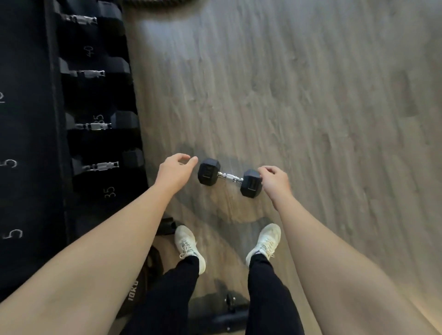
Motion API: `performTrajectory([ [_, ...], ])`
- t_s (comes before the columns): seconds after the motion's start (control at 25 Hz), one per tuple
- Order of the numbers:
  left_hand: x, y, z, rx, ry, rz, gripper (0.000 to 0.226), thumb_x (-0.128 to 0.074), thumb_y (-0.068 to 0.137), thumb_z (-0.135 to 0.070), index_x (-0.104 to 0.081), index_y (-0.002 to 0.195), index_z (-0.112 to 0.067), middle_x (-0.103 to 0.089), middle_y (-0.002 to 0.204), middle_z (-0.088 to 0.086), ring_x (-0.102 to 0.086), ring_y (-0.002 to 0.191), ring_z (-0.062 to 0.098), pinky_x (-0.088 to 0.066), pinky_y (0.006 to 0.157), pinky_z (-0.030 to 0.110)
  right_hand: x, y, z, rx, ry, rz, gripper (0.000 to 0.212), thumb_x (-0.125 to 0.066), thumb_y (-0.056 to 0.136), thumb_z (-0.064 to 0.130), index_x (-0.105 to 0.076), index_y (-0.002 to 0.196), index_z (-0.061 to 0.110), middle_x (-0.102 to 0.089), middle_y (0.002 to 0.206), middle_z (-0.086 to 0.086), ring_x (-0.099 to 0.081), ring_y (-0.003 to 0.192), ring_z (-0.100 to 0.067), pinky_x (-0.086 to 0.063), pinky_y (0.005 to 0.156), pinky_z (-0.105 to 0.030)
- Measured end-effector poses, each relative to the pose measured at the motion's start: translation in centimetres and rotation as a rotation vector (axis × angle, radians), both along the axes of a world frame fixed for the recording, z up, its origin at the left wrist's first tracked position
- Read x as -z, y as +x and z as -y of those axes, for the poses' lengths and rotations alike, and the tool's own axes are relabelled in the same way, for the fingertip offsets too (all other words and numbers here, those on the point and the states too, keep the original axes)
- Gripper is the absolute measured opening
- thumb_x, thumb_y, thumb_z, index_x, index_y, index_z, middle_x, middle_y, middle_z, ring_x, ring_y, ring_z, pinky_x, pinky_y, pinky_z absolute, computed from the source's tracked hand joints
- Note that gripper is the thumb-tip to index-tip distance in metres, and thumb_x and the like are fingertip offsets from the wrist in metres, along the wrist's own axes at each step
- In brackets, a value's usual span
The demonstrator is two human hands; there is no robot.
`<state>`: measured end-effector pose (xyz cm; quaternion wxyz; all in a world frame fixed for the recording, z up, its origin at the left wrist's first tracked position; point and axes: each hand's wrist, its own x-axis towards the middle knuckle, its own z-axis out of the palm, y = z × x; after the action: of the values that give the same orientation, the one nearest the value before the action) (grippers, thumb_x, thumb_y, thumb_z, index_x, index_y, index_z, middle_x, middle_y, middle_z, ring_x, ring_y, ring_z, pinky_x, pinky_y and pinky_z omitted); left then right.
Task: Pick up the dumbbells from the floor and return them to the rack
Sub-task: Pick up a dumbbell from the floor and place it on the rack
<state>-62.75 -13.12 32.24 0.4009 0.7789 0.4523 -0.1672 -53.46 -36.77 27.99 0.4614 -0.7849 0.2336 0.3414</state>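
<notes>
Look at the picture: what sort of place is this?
Most likely a gym: a black rack holds numbered dumbbells, a hex dumbbell lies on the wood-look floor, and a thick rope shows at the top.

Arms: both forearms bare, no sleeves reaching them.
Left hand (175, 171): bare, no glove.
Right hand (275, 180): bare, no glove.
Trousers (265, 294): black, long, reaching to the ankles.
Shoes (189, 246): white lace-up trainers with pale laces, one on each foot.
</notes>
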Motion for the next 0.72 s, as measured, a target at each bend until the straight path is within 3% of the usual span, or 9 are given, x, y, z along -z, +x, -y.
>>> performTrajectory([
  [0.08,6.3,0.8,-1.5,-0.029,0.023,0.018,0.05,-0.056,0.085,-0.063,-0.061,0.122,-0.029,-0.062,0.11,-0.004,-0.056,0.102,0.017,-0.038,0.069,0.026,6.5,-0.2,-0.1,0.142,-0.017,-0.01,0.016,-0.065,0.089,0.023,-0.072,0.101,0.014,-0.068,0.099,-0.003,-0.057,0.082,-0.016,-0.042,0.068,-0.026],
  [0.24,20.6,1.3,-2.9,-0.062,0.021,-0.026,0.065,-0.058,0.081,-0.068,-0.054,0.132,-0.028,-0.055,0.136,0.003,-0.05,0.121,0.026,-0.04,0.088,0.035,20.1,-1.0,0.3,0.338,-0.011,-0.058,0.012,-0.065,0.09,0.029,-0.066,0.099,0.02,-0.063,0.093,0.002,-0.055,0.073,-0.01,-0.038,0.054,-0.022],
  [0.28,24.1,1.6,-2.8,-0.063,0.028,-0.032,0.068,-0.059,0.08,-0.068,-0.052,0.135,-0.027,-0.054,0.138,0.005,-0.05,0.123,0.027,-0.04,0.09,0.037,23.1,-1.1,0.4,0.373,-0.013,-0.07,0.017,-0.065,0.09,0.032,-0.066,0.102,0.019,-0.063,0.094,0.003,-0.056,0.075,-0.01,-0.041,0.056,-0.024],
  [0.36,31.1,2.3,-2.1,-0.085,0.048,-0.033,0.076,-0.061,0.078,-0.068,-0.048,0.139,-0.023,-0.051,0.142,0.007,-0.048,0.127,0.029,-0.039,0.094,0.037,29.8,-1.1,0.7,0.398,-0.047,-0.044,0.033,-0.065,0.088,0.039,-0.066,0.115,0.019,-0.066,0.11,-0.001,-0.063,0.094,-0.021,-0.052,0.075,-0.032],
  [0.4,34.2,2.7,-2.0,-0.094,0.063,-0.028,0.08,-0.062,0.078,-0.068,-0.046,0.141,-0.021,-0.049,0.144,0.008,-0.046,0.129,0.029,-0.038,0.097,0.038,32.7,-0.9,0.8,0.373,-0.107,-0.014,0.04,-0.064,0.086,0.042,-0.065,0.12,0.021,-0.065,0.12,-0.004,-0.062,0.104,-0.026,-0.052,0.084,-0.036],
  [0.48,39.2,3.5,-1.7,-0.101,0.08,-0.011,0.084,-0.061,0.078,-0.068,-0.045,0.142,-0.017,-0.046,0.146,0.01,-0.043,0.132,0.03,-0.036,0.102,0.039,37.2,-0.7,1.2,0.332,-0.183,0.036,0.048,-0.063,0.084,0.047,-0.063,0.126,0.024,-0.061,0.129,-0.005,-0.06,0.11,-0.028,-0.05,0.087,-0.037],
  [0.6,44.1,4.6,-2.5,-0.111,0.065,-0.042,0.081,-0.062,0.075,-0.07,-0.054,0.135,-0.016,-0.053,0.14,0.009,-0.048,0.127,0.03,-0.038,0.1,0.037,41.6,-0.4,1.6,0.406,-0.094,0.023,0.048,-0.064,0.08,0.05,-0.065,0.12,0.022,-0.066,0.118,-0.005,-0.063,0.097,-0.026,-0.05,0.076,-0.035],
  [0.72,46.6,5.0,-3.3,-0.241,-0.123,-0.054,0.072,-0.07,0.065,-0.065,-0.066,0.115,-0.014,-0.068,0.113,0.009,-0.063,0.101,0.03,-0.049,0.091,0.036,43.6,-0.2,2.0,0.501,0.036,-0.039,0.047,-0.068,0.067,0.053,-0.069,0.098,0.017,-0.072,0.097,-0.009,-0.068,0.086,-0.031,-0.06,0.077,-0.043],
])
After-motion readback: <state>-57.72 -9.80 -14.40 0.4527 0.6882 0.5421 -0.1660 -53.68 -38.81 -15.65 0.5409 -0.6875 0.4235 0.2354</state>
